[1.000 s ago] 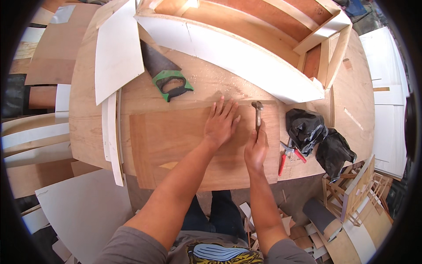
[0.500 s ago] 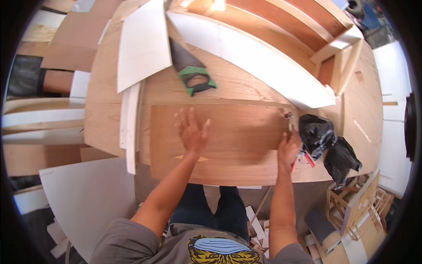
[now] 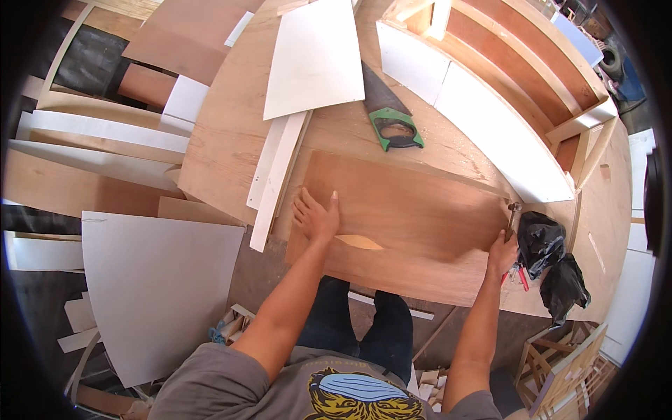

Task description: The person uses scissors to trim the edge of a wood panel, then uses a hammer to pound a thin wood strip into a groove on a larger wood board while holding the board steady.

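Observation:
A brown wooden panel lies flat on the plywood worktable in front of me. Near the panel's left end rests my left hand, palm down with fingers spread, to the left of a pale patch in the wood. At the right end my right hand is closed round the handle of a hammer; the metal head points away from me. Just right of that hand sit crumpled black plastic bags and a red-handled tool. Beyond the panel lies a handsaw with a green and black handle.
A white-faced wooden frame with compartments stands at the far right of the table. White board and narrow strips lie at the left. A large white panel leans at the lower left. Wood offcuts litter the floor.
My view has turned, so the table's things appear farther right. My left hand has shifted toward the panel's left end. My right hand stays by the hammer at the right end.

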The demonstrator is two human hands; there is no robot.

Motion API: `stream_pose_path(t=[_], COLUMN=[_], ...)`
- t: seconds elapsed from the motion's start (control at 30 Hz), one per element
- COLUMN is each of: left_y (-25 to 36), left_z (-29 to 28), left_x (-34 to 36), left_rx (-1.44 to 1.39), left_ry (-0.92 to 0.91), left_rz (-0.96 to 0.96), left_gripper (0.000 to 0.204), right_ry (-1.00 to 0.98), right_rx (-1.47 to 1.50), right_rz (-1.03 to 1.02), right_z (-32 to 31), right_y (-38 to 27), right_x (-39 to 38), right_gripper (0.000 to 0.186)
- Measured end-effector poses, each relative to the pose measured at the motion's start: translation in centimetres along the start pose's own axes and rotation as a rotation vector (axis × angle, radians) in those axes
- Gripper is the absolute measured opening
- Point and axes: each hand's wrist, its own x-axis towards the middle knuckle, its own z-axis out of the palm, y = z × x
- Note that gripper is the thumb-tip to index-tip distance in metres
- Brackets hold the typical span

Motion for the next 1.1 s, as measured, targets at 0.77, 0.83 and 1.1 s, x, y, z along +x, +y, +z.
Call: stream_pose_path(t=[0.77, 0.83, 1.1], left_y=[-23.7, -26.5, -29.6], left_z=[-15.8, -15.8, -14.2], left_x=[24.1, 28.1, 38.5], left_rx=[0.0, 0.03, 0.127], left_ry=[0.129, 0.105, 0.014], left_rz=[0.012, 0.006, 0.039], left_gripper=[0.098, 0.098, 0.1], right_ry=[-0.181, -0.195, -0.185], right_rx=[0.355, 0.34, 0.346], right_rz=[-0.092, -0.07, 0.06], right_z=[4.4, 5.9, 7.6], right_y=[-22.5, -26.3, -33.9], right_x=[-19.0, -22.0, -27.0], right_gripper=[0.036, 0.033, 0.031])
